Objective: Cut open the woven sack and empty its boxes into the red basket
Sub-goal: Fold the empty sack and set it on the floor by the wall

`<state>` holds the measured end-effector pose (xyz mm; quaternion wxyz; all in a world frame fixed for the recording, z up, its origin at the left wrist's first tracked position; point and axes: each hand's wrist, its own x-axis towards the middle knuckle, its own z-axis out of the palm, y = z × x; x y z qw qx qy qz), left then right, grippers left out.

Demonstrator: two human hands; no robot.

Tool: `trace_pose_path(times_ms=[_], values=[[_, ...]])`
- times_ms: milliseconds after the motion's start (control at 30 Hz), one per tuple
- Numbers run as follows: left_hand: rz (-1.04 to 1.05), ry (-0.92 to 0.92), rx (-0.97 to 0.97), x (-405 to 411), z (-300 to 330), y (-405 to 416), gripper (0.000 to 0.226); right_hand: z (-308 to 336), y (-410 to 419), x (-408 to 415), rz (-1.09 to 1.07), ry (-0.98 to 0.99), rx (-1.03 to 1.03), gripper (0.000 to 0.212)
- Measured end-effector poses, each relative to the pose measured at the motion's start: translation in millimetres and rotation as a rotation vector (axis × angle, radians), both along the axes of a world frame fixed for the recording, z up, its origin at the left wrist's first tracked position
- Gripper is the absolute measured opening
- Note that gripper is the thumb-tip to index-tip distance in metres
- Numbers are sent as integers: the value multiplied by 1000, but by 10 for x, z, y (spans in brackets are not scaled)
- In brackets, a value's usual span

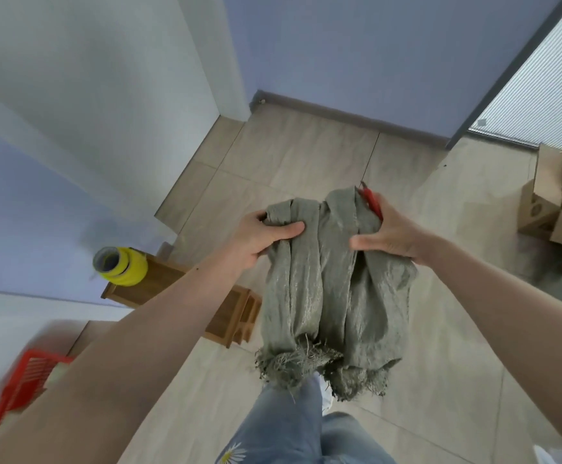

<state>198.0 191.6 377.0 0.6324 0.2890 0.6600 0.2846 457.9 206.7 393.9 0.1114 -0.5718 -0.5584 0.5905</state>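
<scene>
A limp grey-green woven sack (pixel 333 296) hangs in front of me, bunched at the top, with its frayed cut end dangling over my legs. My left hand (pixel 262 239) grips the sack's upper left folds. My right hand (pixel 390 236) grips the upper right folds and also holds a red-handled cutter (pixel 371 200) that sticks up past the fabric. The red basket (pixel 21 383) sits at the lower left, blurred and partly hidden behind my left forearm. I see no boxes in the sack.
A small wooden stool (pixel 226 313) stands on the tiled floor to the left, with a yellow tape roll (pixel 122 266) near it. An open cardboard box (pixel 554 199) with packed goods sits at the right edge by a glass door. White and blue walls close the far side.
</scene>
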Motion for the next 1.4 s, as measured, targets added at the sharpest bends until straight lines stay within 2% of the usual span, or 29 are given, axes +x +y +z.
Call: trace_pose_path(times_ms=[67, 133, 167, 233, 300, 367, 433, 533, 633, 700, 800, 900, 1000, 1100, 1133, 1200, 1233, 1300, 1333, 1400], values=[[30, -56, -61, 62, 46, 272, 69, 43, 229, 9, 72, -70, 59, 131], [37, -105, -129, 101, 94, 558, 85, 123, 480, -5, 40, -78, 97, 118], [22, -133, -154, 124, 123, 687, 87, 155, 604, 3, 0, -73, 118, 107], [-2, -154, -149, 163, 152, 939, 90, 200, 859, 34, -95, -54, 159, 70], [-47, -85, -90, 194, 197, 1139, 88, 206, 1100, 77, -161, -40, 193, 47], [-163, -4, -30, 236, 246, 1300, 94, 177, 1333, 132, -217, -33, 194, 43], [-241, 2, 52, 265, 265, 1423, 114, 157, 1535, 203, -257, -32, 171, 42], [-287, -136, 166, 273, 192, 1614, 127, 122, 1838, 311, -280, -19, 111, 38], [-378, -252, 209, 326, 113, 1837, 154, 88, 2146, 416, -297, -19, 34, 46], [-465, -235, 264, 402, 78, 2012, 157, 83, 2360, 492, -313, -27, -1, 50], [-489, -137, 350, 609, 60, 2326, 145, 85, 2724, 615, -338, -14, -66, 49], [-357, -1, 439, 796, 9, 2704, 117, 140, 3101, 722, -326, 25, -160, 51], [-205, 42, 451, 882, -52, 3101, 94, 154, 3463, 871, -300, 52, -191, 50], [-23, -7, 345, 908, -136, 3476, 86, 138, 3760, 1048, -269, 126, -136, 74], [22, -18, 307, 920, -166, 3588, 85, 120, 3840, 1092, -263, 154, -102, 70], [95, -48, 239, 951, -199, 3809, 79, 51, 3997, 1156, -232, 164, -65, 45], [120, -71, 207, 969, -201, 3922, 74, 8, 4086, 1174, -207, 163, -44, 50], [126, -145, 156, 994, -196, 4154, 73, -77, 4267, 1148, -170, 207, -35, 97], [106, -189, 139, 1006, -194, 4277, 80, -91, 4363, 1118, -180, 219, -31, 111], [48, -240, 124, 1023, -182, 4516, 103, -107, 4578, 1070, -270, 213, -2, 116]])
